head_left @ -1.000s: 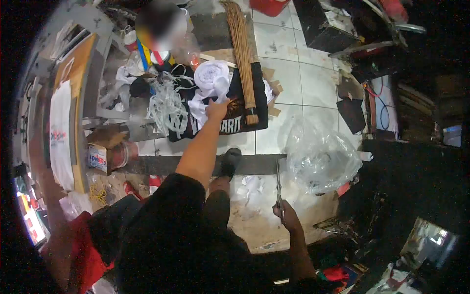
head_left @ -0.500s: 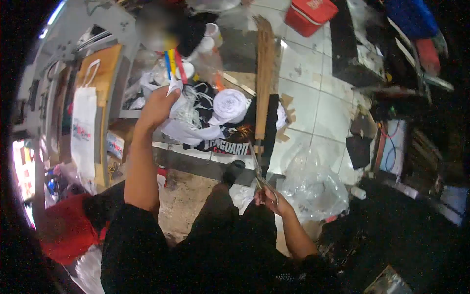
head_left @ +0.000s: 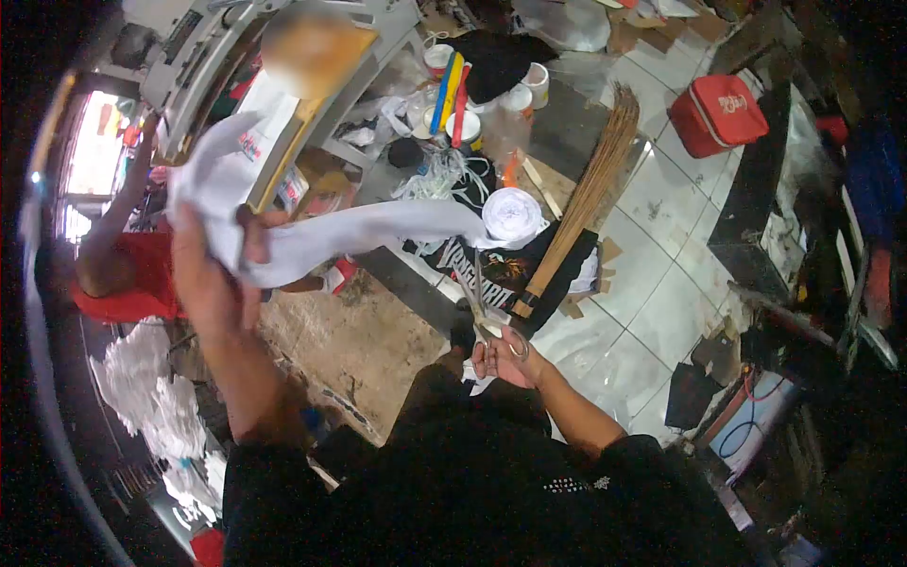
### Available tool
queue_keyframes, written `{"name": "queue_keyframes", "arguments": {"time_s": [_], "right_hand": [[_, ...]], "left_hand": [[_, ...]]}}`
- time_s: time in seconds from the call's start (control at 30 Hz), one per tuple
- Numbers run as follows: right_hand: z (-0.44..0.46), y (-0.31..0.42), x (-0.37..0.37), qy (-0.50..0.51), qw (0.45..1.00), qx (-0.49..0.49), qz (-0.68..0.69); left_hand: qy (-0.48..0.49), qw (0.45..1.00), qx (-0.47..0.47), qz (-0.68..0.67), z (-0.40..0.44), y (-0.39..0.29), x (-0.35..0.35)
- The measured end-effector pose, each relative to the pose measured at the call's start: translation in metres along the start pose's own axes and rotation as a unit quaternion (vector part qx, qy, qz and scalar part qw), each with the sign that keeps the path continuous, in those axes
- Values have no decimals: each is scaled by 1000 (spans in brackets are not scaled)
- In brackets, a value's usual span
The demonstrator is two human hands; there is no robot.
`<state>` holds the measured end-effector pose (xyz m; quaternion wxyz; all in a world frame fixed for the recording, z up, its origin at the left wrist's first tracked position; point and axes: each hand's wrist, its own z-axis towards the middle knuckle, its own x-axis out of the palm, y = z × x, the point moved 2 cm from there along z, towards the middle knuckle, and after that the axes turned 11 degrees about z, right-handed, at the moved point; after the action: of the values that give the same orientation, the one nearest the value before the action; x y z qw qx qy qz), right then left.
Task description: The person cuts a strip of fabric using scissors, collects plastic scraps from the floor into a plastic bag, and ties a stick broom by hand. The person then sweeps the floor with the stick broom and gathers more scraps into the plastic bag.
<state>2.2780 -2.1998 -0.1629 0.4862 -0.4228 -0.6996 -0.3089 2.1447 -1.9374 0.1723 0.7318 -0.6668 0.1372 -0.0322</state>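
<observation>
My left hand (head_left: 222, 265), blurred, grips a white cloth strip (head_left: 368, 227) at the left. The strip runs taut to a white roll (head_left: 512, 216) lying on black printed cloth (head_left: 463, 274). Its loose end loops up above the hand. In my right hand (head_left: 505, 356) are metal scissors (head_left: 484, 317), their blades pointing up toward the strip just below the roll. Whether the blades touch the strip is hard to tell.
A stick broom (head_left: 586, 194) lies right of the roll. Beyond are a red cooler box (head_left: 718, 115), white tubs and blue, yellow and red strips (head_left: 452, 94). A person in red (head_left: 142, 279) is at the left, beside white cloths (head_left: 156, 387).
My left hand has drawn the strip out from the roll toward the left. The scissors have come up near the roll, and the view has turned.
</observation>
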Motion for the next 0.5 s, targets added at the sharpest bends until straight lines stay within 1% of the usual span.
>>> {"name": "queue_keyframes", "arguments": {"time_s": [0.07, 0.1, 0.13, 0.2, 0.23, 0.27, 0.3, 0.33, 0.37, 0.43, 0.5], "right_hand": [[1, -4, -7, 10, 998, 69, 3], [5, -3, -7, 13, 997, 72, 3], [13, 1, -5, 6, 997, 59, 42], [33, 8, -5, -24, 993, 32, 107], [42, 14, -6, -20, 993, 32, 109], [53, 22, -6, -18, 994, 31, 108], [61, 29, -7, -15, 994, 31, 105], [69, 32, -11, -25, 993, 31, 110], [76, 33, -17, -23, 993, 35, 110], [82, 35, -30, -74, 989, 52, 118], [73, 25, -42, -81, 990, 50, 101]], "left_hand": [[-52, 998, 14, 7, -13, -29, -7], [-78, 997, 21, 8, -20, -42, -6], [-152, 987, 39, 42, -28, -52, -5], [-305, 944, 53, 118, -44, -74, -3], [-205, 973, 79, 78, -49, -77, -19], [-101, 990, 93, 35, -54, -79, -35], [51, 988, 148, -4, -62, -84, -58], [208, 960, 181, -47, -71, -89, -81], [185, 959, 213, -19, -81, -92, -87], [20, 959, 272, 80, -93, -104, -87], [-124, 923, 313, 188, -99, -117, -94]]}}
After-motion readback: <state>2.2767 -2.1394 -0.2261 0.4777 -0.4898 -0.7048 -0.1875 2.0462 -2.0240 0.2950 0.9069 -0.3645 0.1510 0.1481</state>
